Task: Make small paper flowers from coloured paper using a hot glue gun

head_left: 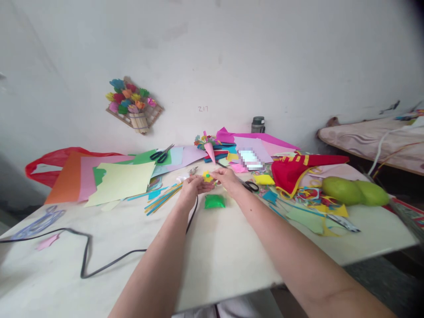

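A small yellow paper flower (205, 178) with a green centre is held up over the middle of the table. My left hand (193, 191) grips it from the left, fingers closed around its edge. On the other side my right hand (225, 177) pinches it between thumb and fingertips. Just below the hands lies a shiny green packet (214, 202). Yellow and blue paper strips (164, 201) fan out beside my left hand. Black-handled scissors (252, 186) rest partly hidden behind my right wrist.
A black cable (109, 263) winds across the white table (228, 265). Paper sheets (122, 183) and more scissors (161, 154) lie behind at left. A pink paper cone bouquet (210, 152) is at the back; red cloth (286, 176) and green fruits (342, 191) at right.
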Demonstrator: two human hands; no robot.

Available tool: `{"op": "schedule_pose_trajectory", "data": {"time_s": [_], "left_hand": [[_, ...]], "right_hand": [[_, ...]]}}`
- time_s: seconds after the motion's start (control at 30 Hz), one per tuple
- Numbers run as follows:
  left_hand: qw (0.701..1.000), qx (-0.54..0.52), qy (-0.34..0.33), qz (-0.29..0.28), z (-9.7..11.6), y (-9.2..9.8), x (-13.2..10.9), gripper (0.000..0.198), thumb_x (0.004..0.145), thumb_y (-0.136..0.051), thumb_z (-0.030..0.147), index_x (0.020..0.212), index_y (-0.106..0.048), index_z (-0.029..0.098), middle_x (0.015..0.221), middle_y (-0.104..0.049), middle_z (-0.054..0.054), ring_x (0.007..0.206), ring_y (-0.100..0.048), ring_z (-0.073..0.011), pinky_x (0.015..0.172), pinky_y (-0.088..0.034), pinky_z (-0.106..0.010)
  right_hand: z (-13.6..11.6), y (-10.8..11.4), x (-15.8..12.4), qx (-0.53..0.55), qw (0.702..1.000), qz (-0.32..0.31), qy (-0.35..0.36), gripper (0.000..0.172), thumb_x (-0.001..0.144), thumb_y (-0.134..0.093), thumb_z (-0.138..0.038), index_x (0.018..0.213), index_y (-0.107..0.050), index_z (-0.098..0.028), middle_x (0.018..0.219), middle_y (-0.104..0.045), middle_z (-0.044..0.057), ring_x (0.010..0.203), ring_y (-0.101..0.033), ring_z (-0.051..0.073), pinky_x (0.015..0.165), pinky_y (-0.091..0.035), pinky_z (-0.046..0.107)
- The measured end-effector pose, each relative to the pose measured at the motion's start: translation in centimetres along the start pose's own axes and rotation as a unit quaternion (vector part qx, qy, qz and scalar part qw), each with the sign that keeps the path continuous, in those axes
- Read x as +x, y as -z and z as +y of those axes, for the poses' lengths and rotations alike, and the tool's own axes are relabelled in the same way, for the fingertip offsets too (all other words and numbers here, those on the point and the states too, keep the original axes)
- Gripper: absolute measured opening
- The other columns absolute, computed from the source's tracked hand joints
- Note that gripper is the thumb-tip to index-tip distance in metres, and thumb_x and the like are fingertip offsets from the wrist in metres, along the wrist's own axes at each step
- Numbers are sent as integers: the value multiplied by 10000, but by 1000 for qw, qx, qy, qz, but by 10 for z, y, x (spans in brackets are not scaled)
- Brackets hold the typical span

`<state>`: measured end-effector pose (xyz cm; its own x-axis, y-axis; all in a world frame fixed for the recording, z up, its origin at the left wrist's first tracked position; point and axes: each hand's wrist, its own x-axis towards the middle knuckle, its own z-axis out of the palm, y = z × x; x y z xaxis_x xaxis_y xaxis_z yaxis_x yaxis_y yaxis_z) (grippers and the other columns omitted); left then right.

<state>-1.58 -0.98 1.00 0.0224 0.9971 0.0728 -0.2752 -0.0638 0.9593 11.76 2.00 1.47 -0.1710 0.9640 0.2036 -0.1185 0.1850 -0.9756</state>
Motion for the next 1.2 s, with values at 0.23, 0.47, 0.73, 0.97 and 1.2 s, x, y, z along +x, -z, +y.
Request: {"op": "schedule_pose_trajectory", "data": {"time_s": [0.23,0.47,0.73,0.97,1.2], "left_hand": [[1000,23,-8,6,-1,1,-1,299,623,-667,367,687,-508,122,558,-621,-45,566,-641,-200,538,-520,-285],[999,17,-29,9,-2,-1,-4,294,640,-667,353,681,-471,137,591,-637,-41,590,-645,-185,583,-537,-304],[997,-34,-42,52,-2,3,-2,252,651,-657,303,696,-484,125,598,-639,-55,593,-647,-193,556,-526,-277],[994,-66,-54,71,-1,2,-1,261,617,-678,317,674,-511,124,598,-636,-29,530,-621,-136,554,-513,-241],[990,-71,-63,105,1,-1,-2,281,592,-693,320,652,-495,130,537,-587,15,487,-593,-112,563,-501,-246]], "right_hand": [[0,2,-1,-17,999,-44,8,201,580,-648,-312,636,-588,-129,537,-572,-11,496,-493,87,506,-362,227],[0,0,1,28,999,-24,6,217,659,-568,-352,697,-598,-141,666,-602,19,553,-523,104,529,-396,237],[3,-3,0,-205,941,48,266,189,702,-528,-202,816,-679,-197,1035,-586,54,922,-533,172,804,-422,309],[8,-9,-1,-304,887,40,346,238,733,-510,-176,875,-694,-227,1158,-556,39,921,-520,180,871,-398,340],[12,-12,-2,-353,873,17,335,272,748,-495,-188,938,-677,-257,1255,-484,12,996,-495,206,903,-360,384]]}}
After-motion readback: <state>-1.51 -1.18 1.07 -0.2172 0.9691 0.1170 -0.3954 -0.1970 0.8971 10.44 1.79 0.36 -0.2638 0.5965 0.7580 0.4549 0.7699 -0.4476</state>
